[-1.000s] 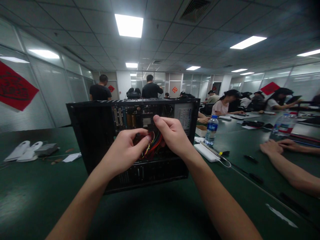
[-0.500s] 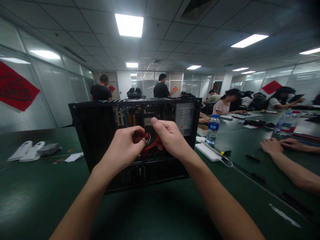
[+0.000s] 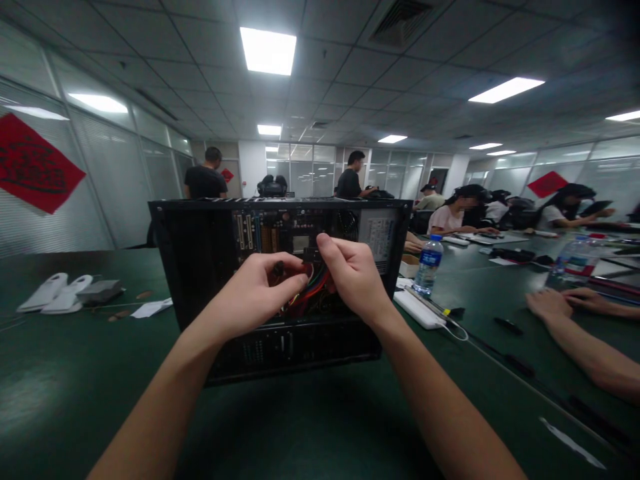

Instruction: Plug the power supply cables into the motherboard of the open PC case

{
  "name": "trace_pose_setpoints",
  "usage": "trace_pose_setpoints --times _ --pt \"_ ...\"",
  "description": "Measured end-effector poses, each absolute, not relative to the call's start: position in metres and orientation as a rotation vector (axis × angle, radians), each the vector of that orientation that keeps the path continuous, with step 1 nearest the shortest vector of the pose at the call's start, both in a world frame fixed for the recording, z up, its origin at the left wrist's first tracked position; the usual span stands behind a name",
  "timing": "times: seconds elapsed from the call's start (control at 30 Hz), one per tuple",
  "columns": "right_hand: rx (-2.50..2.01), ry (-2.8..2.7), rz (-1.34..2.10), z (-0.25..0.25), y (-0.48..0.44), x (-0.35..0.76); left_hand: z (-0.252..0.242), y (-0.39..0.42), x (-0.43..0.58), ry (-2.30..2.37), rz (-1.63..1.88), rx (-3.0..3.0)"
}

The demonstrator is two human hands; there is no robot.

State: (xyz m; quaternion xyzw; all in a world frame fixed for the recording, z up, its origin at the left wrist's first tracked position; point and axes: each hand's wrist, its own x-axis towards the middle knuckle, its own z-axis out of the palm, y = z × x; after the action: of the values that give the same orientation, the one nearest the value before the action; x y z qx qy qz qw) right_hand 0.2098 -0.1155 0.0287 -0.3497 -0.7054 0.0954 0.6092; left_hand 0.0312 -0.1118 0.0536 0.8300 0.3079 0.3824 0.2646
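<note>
An open black computer case (image 3: 195, 267) lies on its side on the dark green table (image 3: 75, 393), its inside facing me. Both my hands reach into it. My left hand (image 3: 255, 297) is closed, its fingers pinched on the bundle of red, yellow and green wires (image 3: 314, 291) in the middle of the case. My right hand (image 3: 353, 277) is closed too, thumb and forefinger gripping a small dark connector at the top of the same wires. The motherboard with its slots (image 3: 260, 233) and the power supply (image 3: 380, 233) show behind my fingers.
White devices and a grey box (image 3: 65, 293) lie at the far left with paper scraps. A water bottle (image 3: 424, 265) and a white power strip (image 3: 419, 309) stand right of the case. Another person's forearms (image 3: 585, 333) rest on the table at right. Other people sit or stand further back.
Both hands stayed pinched on the wires inside the case with only small finger shifts. A standing person in the background walked to the right. The view tilted slightly.
</note>
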Motion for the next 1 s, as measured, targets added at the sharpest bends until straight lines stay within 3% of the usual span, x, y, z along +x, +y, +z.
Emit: trace_pose_setpoints --times 0.3,0.6,1.0 --pt "-0.811 -1.684 0.105 0.031 -0.115 0.211 0.048 -0.112 0.041 0.878 1.129 2.356" --pt "-0.910 -1.833 -0.314 0.032 -0.124 0.202 0.045 -0.114 0.050 1.109 1.269 2.307" --pt "-0.858 -1.808 -0.159 0.033 -0.121 0.206 0.048 -0.117 0.040 1.030 1.068 2.438"
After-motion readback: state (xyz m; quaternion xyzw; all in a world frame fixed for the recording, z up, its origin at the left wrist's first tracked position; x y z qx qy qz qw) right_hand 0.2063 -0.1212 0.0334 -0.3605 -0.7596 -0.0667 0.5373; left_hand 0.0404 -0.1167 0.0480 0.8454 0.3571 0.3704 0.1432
